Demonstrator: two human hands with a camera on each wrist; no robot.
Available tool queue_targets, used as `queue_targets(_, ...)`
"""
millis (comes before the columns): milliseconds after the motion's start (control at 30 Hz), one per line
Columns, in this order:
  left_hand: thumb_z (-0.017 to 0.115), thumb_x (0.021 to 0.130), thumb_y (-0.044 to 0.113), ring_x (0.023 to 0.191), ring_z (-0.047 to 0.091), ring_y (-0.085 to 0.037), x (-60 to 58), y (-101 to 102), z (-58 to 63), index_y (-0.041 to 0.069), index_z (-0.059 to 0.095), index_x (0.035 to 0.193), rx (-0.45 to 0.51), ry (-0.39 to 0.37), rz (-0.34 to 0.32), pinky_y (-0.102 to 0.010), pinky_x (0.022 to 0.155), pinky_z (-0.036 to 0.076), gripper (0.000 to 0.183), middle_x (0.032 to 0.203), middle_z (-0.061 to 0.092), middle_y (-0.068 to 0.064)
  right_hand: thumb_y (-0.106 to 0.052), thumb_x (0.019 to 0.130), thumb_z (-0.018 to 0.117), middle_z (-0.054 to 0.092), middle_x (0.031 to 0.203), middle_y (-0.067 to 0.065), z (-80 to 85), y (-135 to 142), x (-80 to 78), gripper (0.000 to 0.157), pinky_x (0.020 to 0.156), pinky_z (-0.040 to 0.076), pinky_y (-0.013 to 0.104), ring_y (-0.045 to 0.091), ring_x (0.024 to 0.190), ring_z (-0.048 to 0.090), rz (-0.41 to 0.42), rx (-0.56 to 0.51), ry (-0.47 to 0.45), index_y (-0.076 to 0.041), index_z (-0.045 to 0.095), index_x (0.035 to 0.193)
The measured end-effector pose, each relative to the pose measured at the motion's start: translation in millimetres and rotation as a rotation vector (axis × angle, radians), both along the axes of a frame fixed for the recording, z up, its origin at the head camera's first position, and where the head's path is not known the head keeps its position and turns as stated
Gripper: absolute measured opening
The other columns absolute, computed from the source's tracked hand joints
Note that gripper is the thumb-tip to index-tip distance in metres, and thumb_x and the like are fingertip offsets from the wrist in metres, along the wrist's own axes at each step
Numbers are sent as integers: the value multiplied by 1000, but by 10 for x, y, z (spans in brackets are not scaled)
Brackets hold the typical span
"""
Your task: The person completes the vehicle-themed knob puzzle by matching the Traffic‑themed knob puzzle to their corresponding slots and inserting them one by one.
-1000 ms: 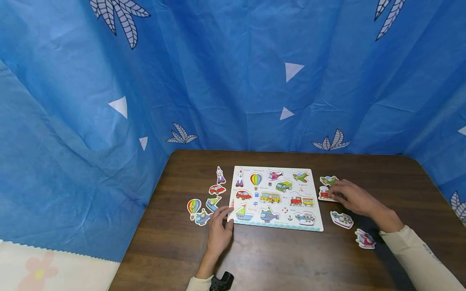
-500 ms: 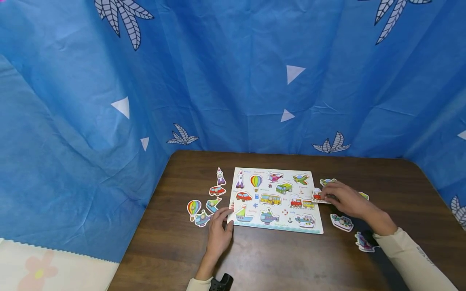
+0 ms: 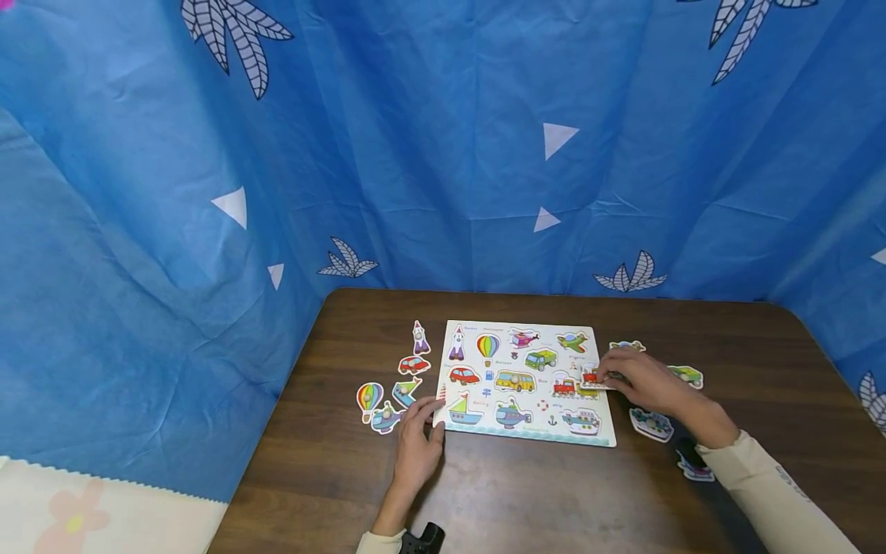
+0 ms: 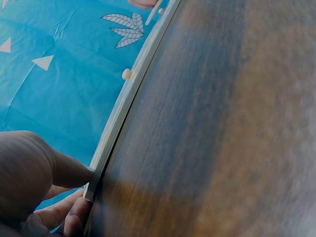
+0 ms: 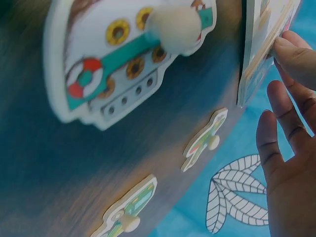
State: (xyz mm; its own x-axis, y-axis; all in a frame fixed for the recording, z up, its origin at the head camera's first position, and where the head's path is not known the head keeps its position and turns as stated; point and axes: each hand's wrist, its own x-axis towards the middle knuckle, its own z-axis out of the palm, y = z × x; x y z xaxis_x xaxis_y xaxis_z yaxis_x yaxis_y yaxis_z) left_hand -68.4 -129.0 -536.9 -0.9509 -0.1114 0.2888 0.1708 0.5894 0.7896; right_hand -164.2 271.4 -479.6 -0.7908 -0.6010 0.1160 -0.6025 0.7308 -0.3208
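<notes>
A white wooden puzzle board printed with vehicles lies on the table. My left hand holds its lower left corner; in the left wrist view the thumb presses the near edge, fingers curling around the corner. Between thumb and fingertips, my right hand pinches a train puzzle piece over the board's right side, overlapping the printed train. Below that hand lies a ship piece with a round knob. A plane piece and a green truck piece lie near it, and a partly hidden helicopter piece.
Left of the board lie a rocket piece, a red car piece, a balloon piece, a sailboat piece and a submarine piece. A blue curtain hangs behind the brown table.
My right hand has taken up the train piece from beside the board and carried it left over the board, uncovering the green truck piece. The left hand stays at the corner.
</notes>
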Motion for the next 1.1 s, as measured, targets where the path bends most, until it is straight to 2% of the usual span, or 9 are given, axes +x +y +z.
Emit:
queue_targets(100,70,80,-10,87,60,-21,3,4,4,1,73,113,-3,2,1,-34,82,47,35,119,66,-12,0,84,75,66,98,-7,-6,-48,4,22,78,55,38,12,90,58,23,-18,8,-21,72,93)
queue_targets(300,70,80,-10,87,61,-22,-8,13,11,1,73,113,-7,10,-1,-34,83,48,35,119,66,-13,-1,84,76,66,98,-7,-48,-121,-1,21,81,54,41,14,91,60,63,-16,47,-19,72,93)
queue_targets(467,70,80,-10,88,60,-22,5,14,18,1,73,114,4,-11,-2,-34,83,47,35,120,66,-13,-4,85,76,65,98,-9,-93,-166,1,20,78,52,36,12,91,58,76,10,23,-21,73,95)
queue_targets(667,70,80,-10,89,59,-21,5,8,18,2,73,114,7,-20,2,-34,83,46,35,120,66,-12,-7,86,76,65,98,-12,-106,-253,-2,19,81,51,37,9,92,55,84,10,-7,-24,72,95)
queue_targets(900,70,80,-10,89,60,-22,4,13,10,2,73,114,2,-19,0,-33,83,47,35,120,66,-12,-10,87,75,64,97,-13,-126,-338,-14,17,82,50,38,9,92,55,116,7,4,-25,71,93)
queue_targets(1100,70,78,-12,86,59,-23,-4,10,6,0,73,112,-4,22,-4,-33,80,46,36,117,66,-14,-6,87,75,64,96,-11,-147,-382,-30,18,81,51,38,9,91,56,158,-10,20,-23,71,93)
